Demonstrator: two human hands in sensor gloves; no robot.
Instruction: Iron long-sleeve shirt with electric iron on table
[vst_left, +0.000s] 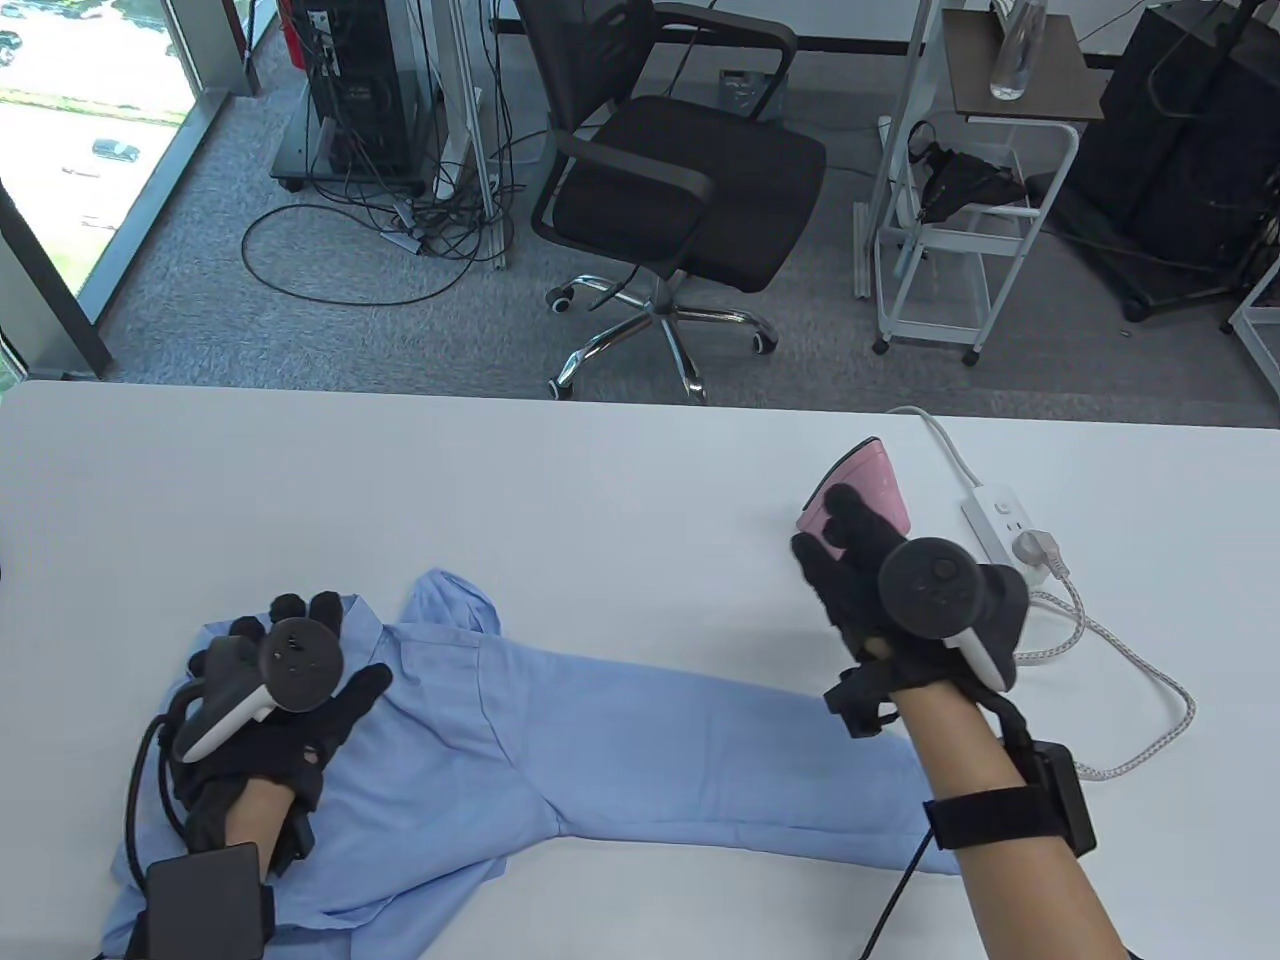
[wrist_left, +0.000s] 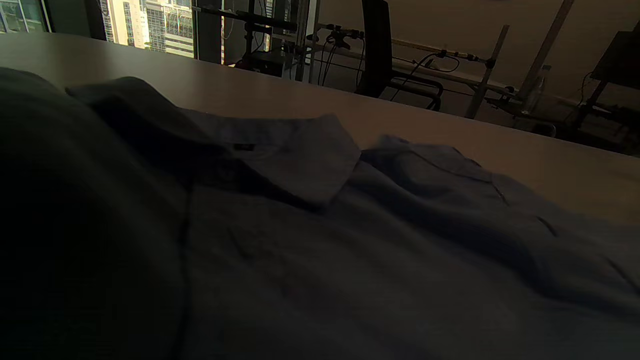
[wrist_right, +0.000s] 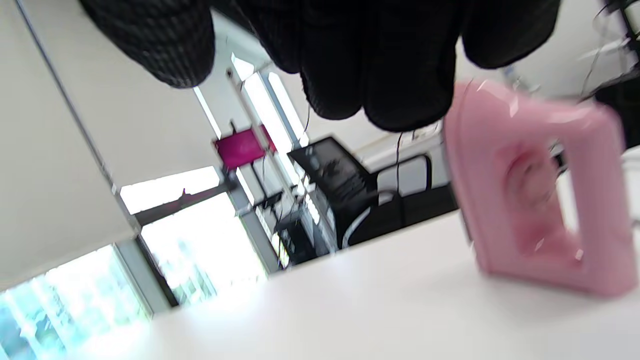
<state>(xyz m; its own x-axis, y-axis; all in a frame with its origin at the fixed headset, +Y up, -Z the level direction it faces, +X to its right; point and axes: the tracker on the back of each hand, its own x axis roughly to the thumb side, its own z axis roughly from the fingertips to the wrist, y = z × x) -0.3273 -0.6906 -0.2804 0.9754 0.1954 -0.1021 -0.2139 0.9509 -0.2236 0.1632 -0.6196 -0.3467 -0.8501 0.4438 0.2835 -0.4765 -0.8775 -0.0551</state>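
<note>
A: Table view first. We see the white table (vst_left: 620, 470) across the frame, grey carpet beyond, a black office chair (vst_left: 670, 190) and a white cart (vst_left: 975, 230).

B: Shirt?

A: The light blue long-sleeve shirt (vst_left: 480, 740) lies flat near the bottom left, one sleeve stretched toward the right, collar by the left hand (vst_left: 275, 690). That hand presses flat on the cloth, fingers spread.

B: Iron?

A: The pink iron (vst_left: 868, 485) stands upright on its heel, well apart from the shirt. The right hand (vst_left: 860, 570) is open just beside it, fingertips at its body; we cannot tell if they touch. The right wrist view is blurred.

B: Smaller items?

A: A white power strip (vst_left: 1000, 520) with one plug in it, and a braided cord (vst_left: 1130, 650) just right of the iron.
</note>
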